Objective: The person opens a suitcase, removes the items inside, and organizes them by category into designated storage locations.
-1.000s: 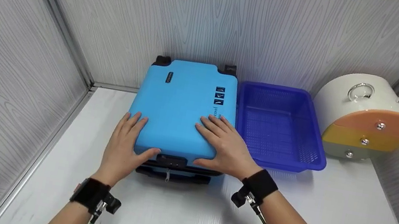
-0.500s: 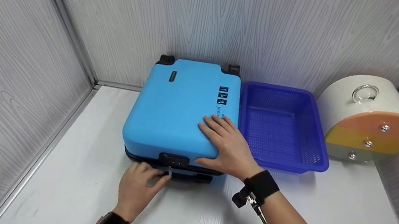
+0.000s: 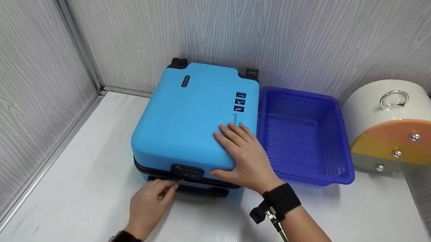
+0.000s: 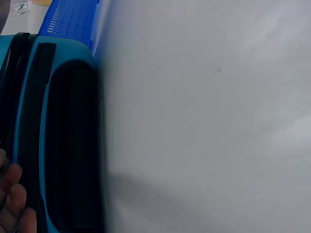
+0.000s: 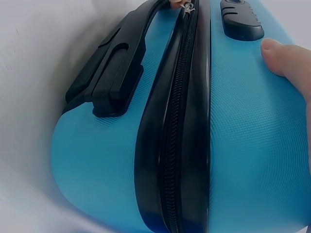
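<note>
From the head view, a blue suitcase lies flat on the white table against the back wall, a blue basket just beside it; the right hand rests flat with straight fingers on the lid near the front corner, and the left hand pinches the zipper pull below the black lock. The left wrist view shows only curled fingertips at the suitcase's side and bare table. In the right wrist view the zipper track runs closed between the shells beside the black handle, so a steady press on the lid and a pull along the track, not outward, would likely keep the slider from snagging.
</note>
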`<act>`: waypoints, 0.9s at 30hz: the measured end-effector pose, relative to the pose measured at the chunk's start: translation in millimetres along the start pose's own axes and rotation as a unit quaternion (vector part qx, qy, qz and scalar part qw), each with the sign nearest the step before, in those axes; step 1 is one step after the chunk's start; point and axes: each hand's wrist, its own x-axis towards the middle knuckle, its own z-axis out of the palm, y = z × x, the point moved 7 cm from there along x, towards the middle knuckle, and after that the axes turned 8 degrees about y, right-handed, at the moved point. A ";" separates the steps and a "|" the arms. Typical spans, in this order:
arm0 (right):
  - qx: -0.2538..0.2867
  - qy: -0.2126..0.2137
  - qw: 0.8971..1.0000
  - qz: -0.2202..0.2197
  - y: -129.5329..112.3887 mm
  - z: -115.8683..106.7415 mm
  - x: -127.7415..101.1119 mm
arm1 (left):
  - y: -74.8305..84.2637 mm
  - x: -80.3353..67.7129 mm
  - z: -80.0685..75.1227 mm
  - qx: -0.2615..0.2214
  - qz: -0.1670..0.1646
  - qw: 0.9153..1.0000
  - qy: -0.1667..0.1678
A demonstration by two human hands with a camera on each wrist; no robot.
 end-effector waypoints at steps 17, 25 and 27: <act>0.005 -0.002 1.000 0.002 2.6 0.1 -1.2 | -52.1 -2.3 -17.9 -0.023 -0.151 0.987 -0.053; 0.009 -0.002 1.000 0.001 2.0 1.2 -0.9 | -73.8 -0.1 -29.8 -0.031 -0.210 0.975 -0.060; 0.011 -0.001 1.000 0.002 2.2 0.9 -1.2 | -80.2 1.1 -33.3 -0.032 -0.217 0.974 -0.059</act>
